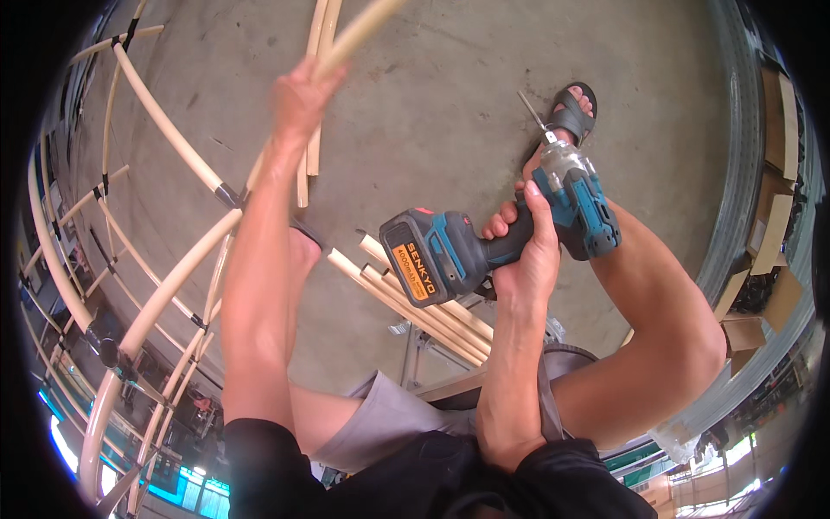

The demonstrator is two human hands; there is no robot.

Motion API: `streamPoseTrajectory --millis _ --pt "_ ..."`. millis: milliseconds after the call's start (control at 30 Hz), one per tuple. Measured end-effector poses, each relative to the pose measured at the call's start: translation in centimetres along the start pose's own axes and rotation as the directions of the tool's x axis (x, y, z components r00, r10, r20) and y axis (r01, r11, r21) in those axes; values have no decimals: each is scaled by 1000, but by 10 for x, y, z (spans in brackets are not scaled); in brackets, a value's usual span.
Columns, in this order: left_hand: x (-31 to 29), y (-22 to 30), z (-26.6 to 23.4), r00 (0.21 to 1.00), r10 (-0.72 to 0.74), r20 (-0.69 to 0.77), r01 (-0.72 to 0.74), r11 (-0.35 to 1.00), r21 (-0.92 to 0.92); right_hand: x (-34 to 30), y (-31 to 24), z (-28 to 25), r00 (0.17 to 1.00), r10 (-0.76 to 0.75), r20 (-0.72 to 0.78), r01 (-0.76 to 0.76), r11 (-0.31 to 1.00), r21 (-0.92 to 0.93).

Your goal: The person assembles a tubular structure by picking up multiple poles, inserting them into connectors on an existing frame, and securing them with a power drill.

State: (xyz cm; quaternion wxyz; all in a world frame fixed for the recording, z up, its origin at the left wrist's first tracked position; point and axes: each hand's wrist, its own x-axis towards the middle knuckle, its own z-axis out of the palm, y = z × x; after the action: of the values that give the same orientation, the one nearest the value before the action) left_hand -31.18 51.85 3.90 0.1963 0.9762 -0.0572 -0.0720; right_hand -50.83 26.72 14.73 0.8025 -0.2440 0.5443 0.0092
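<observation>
My left hand is closed around a cream-coloured pipe, held slantwise at the upper middle; hand and pipe are slightly blurred, and part of the pipe passes behind my forearm. My right hand grips the handle of a blue and black cordless impact driver. Its long thin bit points up and left, toward the far side, over my sandalled foot. The driver's chunky battery pack extends to the left of my right hand. Whether a finger presses the trigger cannot be seen.
A frame of cream pipes with black joints rises along the left. Loose pipes lie below the driver, and more pipes lie on the concrete floor. Open cardboard boxes line a metal shelf at right.
</observation>
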Motion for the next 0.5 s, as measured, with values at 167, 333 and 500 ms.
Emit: streamPoseTrajectory --millis 167,333,500 --pt "-20 12 4 992 126 15 -127 987 96 -4 -11 0 997 -77 -31 77 997 -2" --pt "6 11 2 1000 -6 -26 9 995 98 -11 -12 14 988 -153 -31 150 986 -69" --pt "-12 16 17 993 109 -40 -100 978 181 -14 -12 13 986 -166 -12 164 979 -120"
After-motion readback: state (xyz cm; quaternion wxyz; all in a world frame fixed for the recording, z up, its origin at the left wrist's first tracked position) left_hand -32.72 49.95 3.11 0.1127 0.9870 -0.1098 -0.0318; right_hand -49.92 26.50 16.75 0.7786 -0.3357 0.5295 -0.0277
